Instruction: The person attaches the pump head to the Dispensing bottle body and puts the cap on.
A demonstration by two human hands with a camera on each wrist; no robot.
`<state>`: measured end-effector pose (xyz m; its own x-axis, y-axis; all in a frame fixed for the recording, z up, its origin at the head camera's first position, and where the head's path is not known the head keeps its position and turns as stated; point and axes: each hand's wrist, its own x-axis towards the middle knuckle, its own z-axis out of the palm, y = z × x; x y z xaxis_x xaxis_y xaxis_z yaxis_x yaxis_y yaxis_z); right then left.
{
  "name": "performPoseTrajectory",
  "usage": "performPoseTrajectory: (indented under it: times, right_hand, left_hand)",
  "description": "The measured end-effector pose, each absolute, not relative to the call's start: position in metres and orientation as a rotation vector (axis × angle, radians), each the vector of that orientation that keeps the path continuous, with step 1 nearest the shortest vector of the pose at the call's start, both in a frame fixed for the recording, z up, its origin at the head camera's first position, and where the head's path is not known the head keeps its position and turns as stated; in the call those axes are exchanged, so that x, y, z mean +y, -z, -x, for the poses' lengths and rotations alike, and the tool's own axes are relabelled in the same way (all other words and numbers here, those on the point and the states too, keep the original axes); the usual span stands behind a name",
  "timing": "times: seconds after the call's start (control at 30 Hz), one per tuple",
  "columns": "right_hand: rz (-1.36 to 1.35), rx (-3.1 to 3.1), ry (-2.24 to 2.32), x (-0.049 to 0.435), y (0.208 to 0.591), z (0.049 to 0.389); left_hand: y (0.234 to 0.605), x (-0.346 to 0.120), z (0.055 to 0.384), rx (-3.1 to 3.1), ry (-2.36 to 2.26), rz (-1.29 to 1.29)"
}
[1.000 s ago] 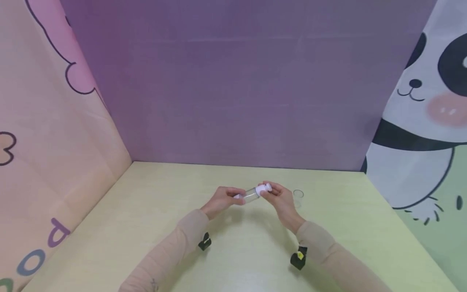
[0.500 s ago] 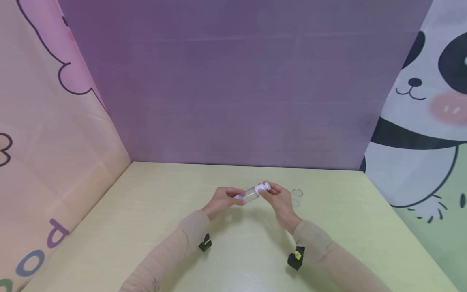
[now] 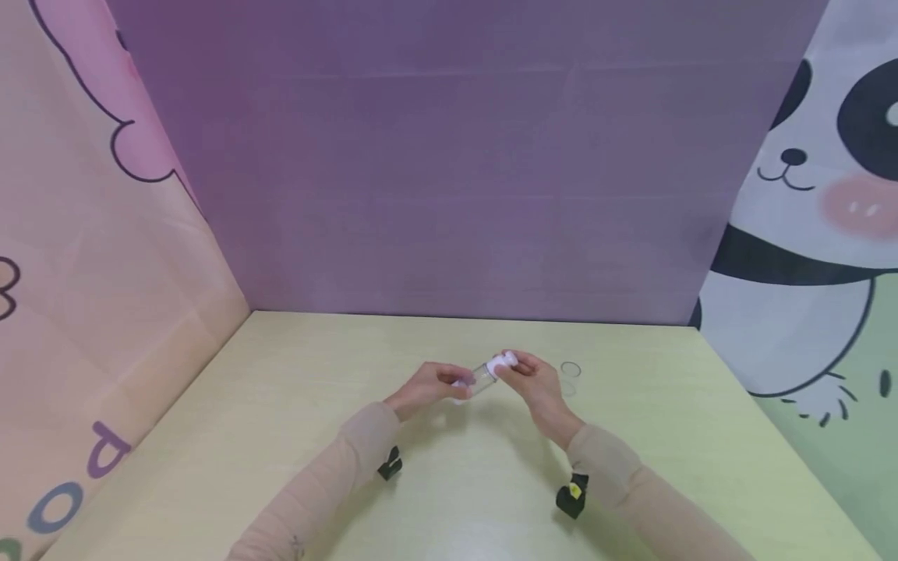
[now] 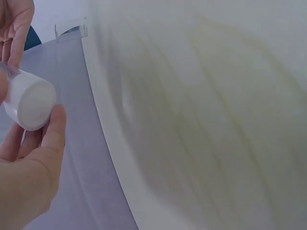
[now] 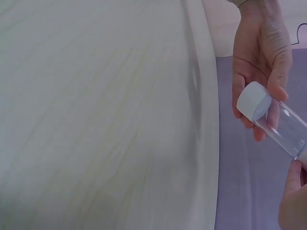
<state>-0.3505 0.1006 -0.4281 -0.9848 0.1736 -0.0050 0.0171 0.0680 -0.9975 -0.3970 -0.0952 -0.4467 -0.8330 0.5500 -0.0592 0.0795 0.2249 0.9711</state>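
A clear plastic bottle (image 3: pixel 482 380) with white ends is held tilted above the table, its right end higher. My left hand (image 3: pixel 425 387) pinches the lower end, where a white base (image 4: pixel 37 104) shows in the left wrist view. The thumb and fingers of my right hand (image 3: pixel 539 389) grip the upper end around a white collar (image 3: pixel 500 363) with a narrower white top. In the right wrist view the white base (image 5: pixel 253 100) and see-through body lie between both hands, and the upper end is mostly hidden by my right fingers (image 5: pixel 293 179).
A clear cap-like cylinder (image 4: pixel 71 30), seen as a thin dark ring (image 3: pixel 571 369) in the head view, stands on the pale table (image 3: pixel 302 366) right of my right hand. A purple backdrop (image 3: pixel 449 195) rises behind, with printed cloth walls on both sides.
The bottle has tipped a little steeper, its lower end dropping slightly. My left fingers have shifted on the base, and my right hand holds nearly the same place.
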Motion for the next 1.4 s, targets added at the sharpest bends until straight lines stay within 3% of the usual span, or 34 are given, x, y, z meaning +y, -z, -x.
performPoseTrajectory:
  times: [0.4,0.87,1.4]
  right_hand:
    - [0.143,-2.256,-2.071,0.105,0.426,0.352]
    - [-0.022,-2.395,-2.056,0.121,0.419,0.341]
    - [0.102,-2.426,-1.771,0.176,0.398,0.333]
  left_hand:
    - [0.450,-0.095,0.399,2.094,-1.623,-0.620]
    - [0.448,-0.090,0.379,2.132,-1.671,-0.616]
    - [0.451,-0.088,0.381,2.085,-1.744,-0.579]
